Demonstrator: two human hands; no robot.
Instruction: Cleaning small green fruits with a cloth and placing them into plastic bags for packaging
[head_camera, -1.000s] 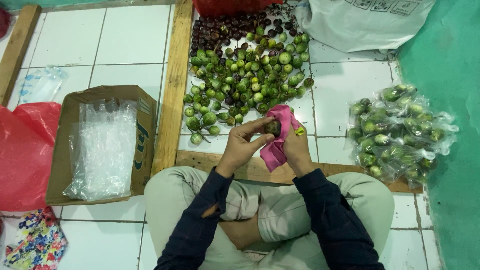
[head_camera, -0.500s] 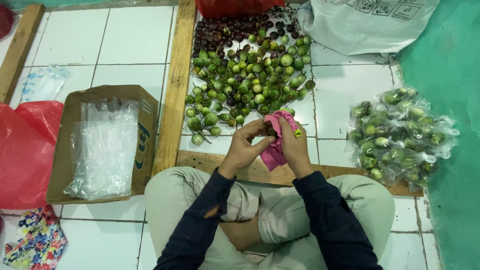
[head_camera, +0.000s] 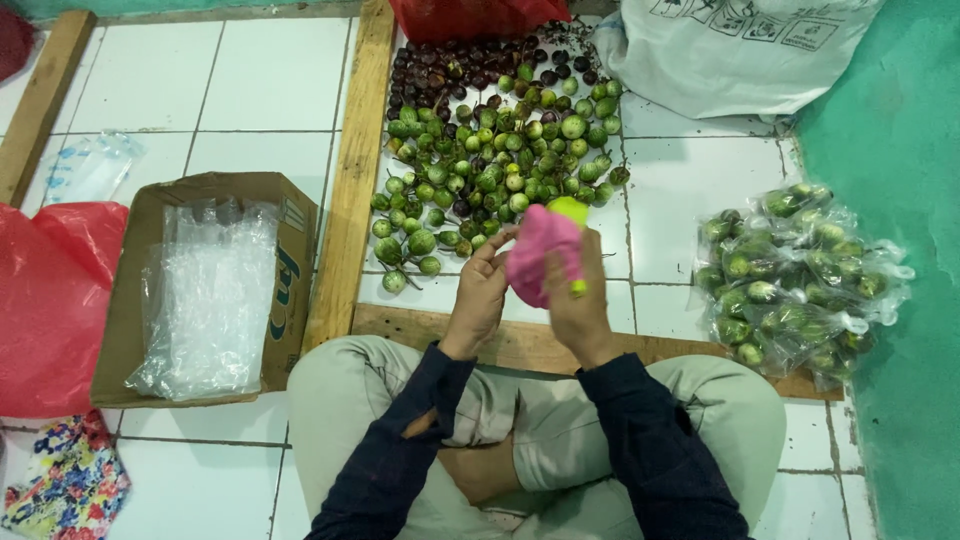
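I sit cross-legged on a white tiled floor. My right hand (head_camera: 578, 303) holds a pink cloth (head_camera: 540, 253) wrapped over a small yellow-green object (head_camera: 569, 210) whose top sticks out. My left hand (head_camera: 482, 290) touches the cloth's left side with its fingertips. Just beyond both hands lies a heap of small round green eggplants (head_camera: 490, 170), with dark purple ones (head_camera: 450, 70) at the far end, inside a wooden frame (head_camera: 345, 180).
A pile of clear bags filled with green eggplants (head_camera: 795, 275) lies to the right. A cardboard box (head_camera: 135, 290) holding empty clear plastic bags stands to the left, beside a red plastic bag (head_camera: 45, 300). A white sack (head_camera: 740, 50) is at the back right, a floral cloth (head_camera: 65, 485) near left.
My hands have lifted slightly and turned the pink cloth. The small eggplant my left hand held is no longer visible, and a yellow-green top now shows above the cloth.
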